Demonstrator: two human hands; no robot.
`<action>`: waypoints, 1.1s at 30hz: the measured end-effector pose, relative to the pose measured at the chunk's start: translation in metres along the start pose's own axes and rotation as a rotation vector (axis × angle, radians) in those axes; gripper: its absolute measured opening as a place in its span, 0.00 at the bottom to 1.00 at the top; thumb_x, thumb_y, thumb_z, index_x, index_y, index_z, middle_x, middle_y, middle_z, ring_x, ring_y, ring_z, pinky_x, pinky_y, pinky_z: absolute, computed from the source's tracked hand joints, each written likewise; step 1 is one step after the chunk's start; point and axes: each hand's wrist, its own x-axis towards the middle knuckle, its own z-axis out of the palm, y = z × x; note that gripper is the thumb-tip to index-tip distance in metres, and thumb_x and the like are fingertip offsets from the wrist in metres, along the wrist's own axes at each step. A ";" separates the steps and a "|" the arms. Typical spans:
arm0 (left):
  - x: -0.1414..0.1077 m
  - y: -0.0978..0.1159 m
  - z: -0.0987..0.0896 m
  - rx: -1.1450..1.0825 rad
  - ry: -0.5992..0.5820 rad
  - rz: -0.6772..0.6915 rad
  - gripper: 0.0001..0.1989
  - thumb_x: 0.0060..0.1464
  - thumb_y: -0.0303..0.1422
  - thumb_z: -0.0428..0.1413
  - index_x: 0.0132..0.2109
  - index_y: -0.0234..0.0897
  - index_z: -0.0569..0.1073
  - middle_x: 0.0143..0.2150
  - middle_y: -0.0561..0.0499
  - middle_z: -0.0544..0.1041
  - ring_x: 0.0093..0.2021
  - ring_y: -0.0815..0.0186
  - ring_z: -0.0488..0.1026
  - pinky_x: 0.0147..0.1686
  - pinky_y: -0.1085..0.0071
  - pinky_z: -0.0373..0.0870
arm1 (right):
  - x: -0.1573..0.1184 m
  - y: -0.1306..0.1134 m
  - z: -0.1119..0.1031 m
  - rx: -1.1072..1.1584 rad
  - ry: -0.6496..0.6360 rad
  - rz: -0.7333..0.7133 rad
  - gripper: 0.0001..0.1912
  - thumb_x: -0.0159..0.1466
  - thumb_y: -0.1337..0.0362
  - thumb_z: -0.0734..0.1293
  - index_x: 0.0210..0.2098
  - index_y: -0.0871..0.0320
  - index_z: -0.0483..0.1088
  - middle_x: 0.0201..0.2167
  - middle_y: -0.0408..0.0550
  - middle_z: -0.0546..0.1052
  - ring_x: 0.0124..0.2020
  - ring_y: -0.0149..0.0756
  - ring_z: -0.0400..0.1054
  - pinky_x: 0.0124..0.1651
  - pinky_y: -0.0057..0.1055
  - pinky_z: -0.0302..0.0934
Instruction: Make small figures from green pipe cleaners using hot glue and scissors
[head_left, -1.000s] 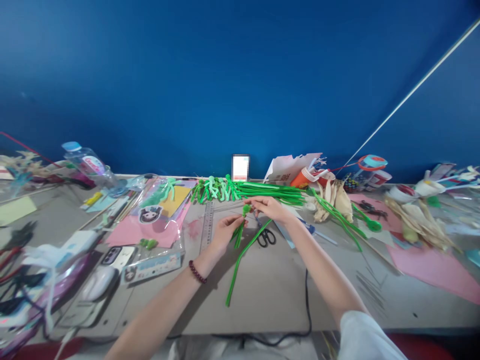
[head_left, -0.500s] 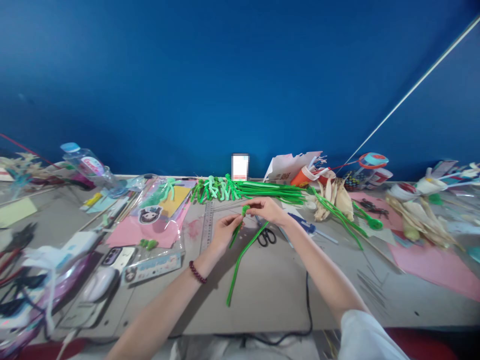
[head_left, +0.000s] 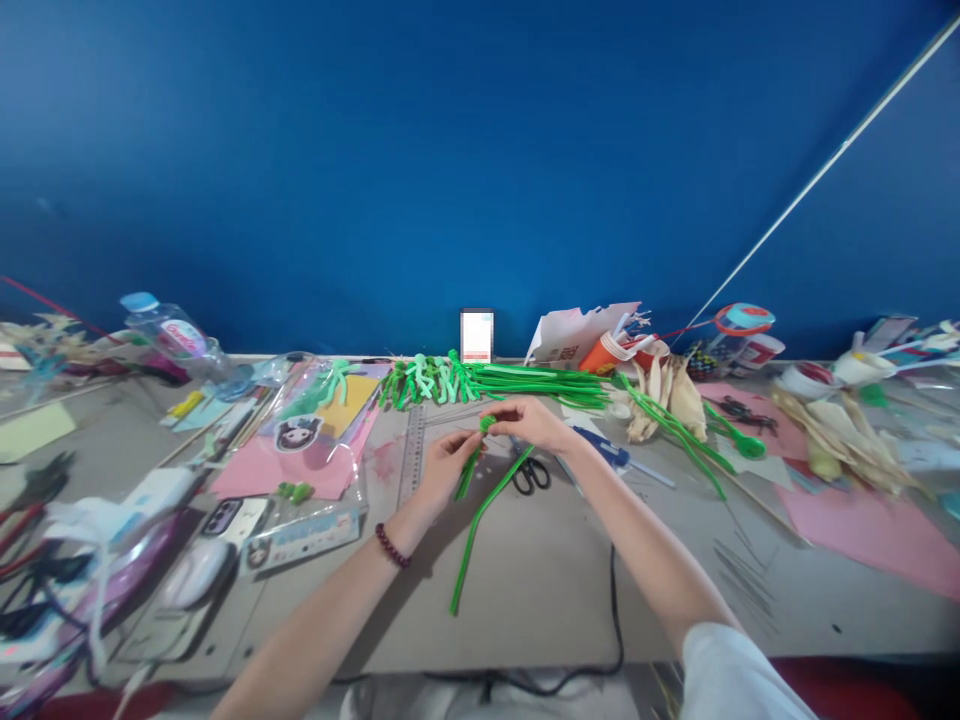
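Observation:
Between both hands is a green pipe cleaner (head_left: 487, 424), wound into a small coil at its top. My left hand (head_left: 448, 456) pinches it from below, and green ends hang down past the fingers. At the coil, the fingertips of my right hand (head_left: 529, 421) are closed on the same pipe cleaner. A long bent green pipe cleaner (head_left: 474, 535) slants down below the hands; whether it joins the coil is hidden. Black-handled scissors (head_left: 531, 476) lie just under my right wrist. A clear ruler (head_left: 412, 455) rests left of my left hand.
Behind the hands lie a bundle of green pipe cleaners (head_left: 540, 382) and several finished green twisted pieces (head_left: 427, 378). A phone (head_left: 477, 336) stands against the blue wall. Left are a plastic bag (head_left: 315, 440) and a white mouse (head_left: 196, 572); right, a blue cutter (head_left: 604, 446) and dried husks (head_left: 686, 405).
The hands stay nearly in place, with the right fingers shifting slightly about the coil. The whole view has moved a little.

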 end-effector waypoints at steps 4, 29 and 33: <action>0.000 -0.001 0.000 0.058 -0.053 0.054 0.15 0.42 0.43 0.62 0.28 0.33 0.76 0.21 0.52 0.73 0.23 0.70 0.66 0.26 0.73 0.60 | -0.003 -0.003 -0.004 -0.020 -0.072 0.011 0.19 0.50 0.59 0.72 0.40 0.61 0.75 0.33 0.48 0.78 0.34 0.36 0.72 0.40 0.32 0.65; 0.000 0.000 0.001 -0.005 -0.086 0.028 0.13 0.39 0.40 0.64 0.28 0.34 0.76 0.22 0.52 0.74 0.22 0.70 0.66 0.25 0.73 0.60 | -0.008 -0.012 -0.014 -0.030 -0.173 0.003 0.23 0.53 0.56 0.71 0.45 0.60 0.74 0.36 0.49 0.78 0.34 0.36 0.71 0.39 0.31 0.64; -0.001 0.001 0.002 -0.032 -0.068 -0.018 0.14 0.38 0.40 0.65 0.28 0.33 0.77 0.23 0.51 0.74 0.23 0.70 0.67 0.26 0.73 0.61 | -0.008 -0.012 -0.019 0.001 -0.156 0.011 0.20 0.55 0.54 0.69 0.43 0.60 0.75 0.33 0.50 0.78 0.31 0.34 0.71 0.38 0.31 0.65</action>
